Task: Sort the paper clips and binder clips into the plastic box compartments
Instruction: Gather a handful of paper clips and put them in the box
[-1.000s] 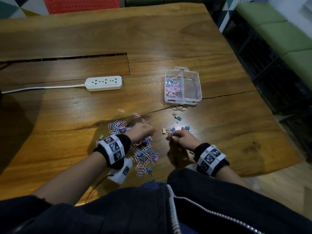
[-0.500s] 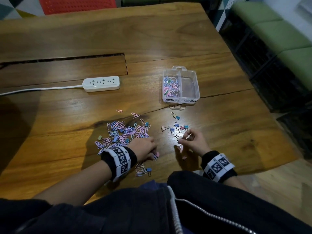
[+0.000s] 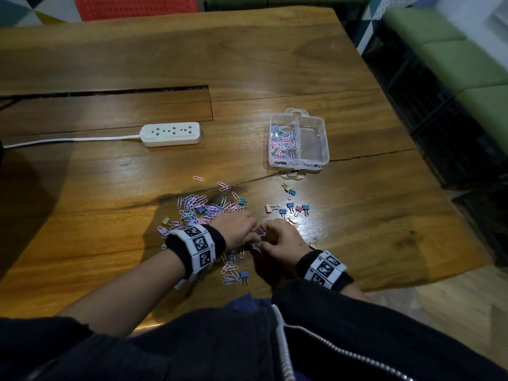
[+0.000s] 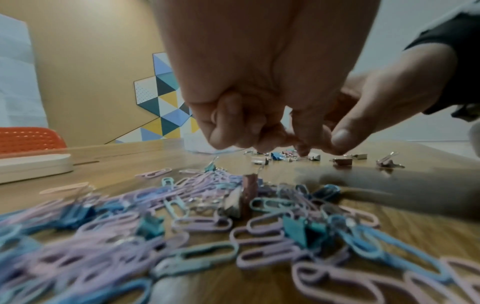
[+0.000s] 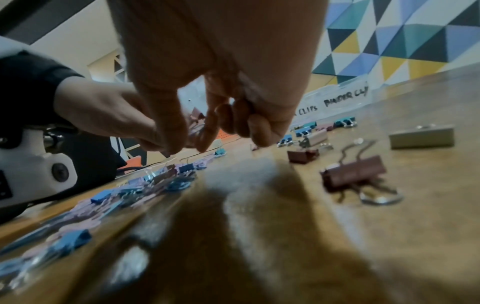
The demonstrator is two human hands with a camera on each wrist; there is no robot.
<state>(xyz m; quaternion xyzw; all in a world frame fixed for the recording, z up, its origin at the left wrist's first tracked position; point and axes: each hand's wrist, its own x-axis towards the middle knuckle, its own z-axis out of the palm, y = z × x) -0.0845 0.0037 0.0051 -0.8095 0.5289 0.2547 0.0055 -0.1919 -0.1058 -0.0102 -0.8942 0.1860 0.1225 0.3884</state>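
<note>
My two hands meet over the wooden table, fingertips together. The left hand (image 3: pixel 253 235) (image 4: pixel 270 137) has its fingers curled and pinches a small maroon binder clip (image 3: pixel 261 230). The right hand (image 3: pixel 266 239) (image 5: pixel 189 146) pinches the same clip from the other side; the contact itself is partly hidden. A pile of pastel paper clips (image 3: pixel 203 210) mixed with a few binder clips lies under and beyond my left wrist. Several loose binder clips (image 3: pixel 288 209) lie in a row further right. The clear plastic box (image 3: pixel 325 149) has paper clips (image 3: pixel 283 141) in its left compartment, while the right one looks empty.
A white power strip (image 3: pixel 170 134) with its cord lies at the far left. A long slot (image 3: pixel 110 92) cuts across the table (image 3: pixel 357 215) behind it. The table's edge is close on the right, with green benches (image 3: pixel 453 59) beyond. More binder clips (image 5: pixel 353 172) lie near my right wrist.
My left hand has come right, away from the pile, and my right hand has drawn back from the row of binder clips. The two hands now meet at one clip.
</note>
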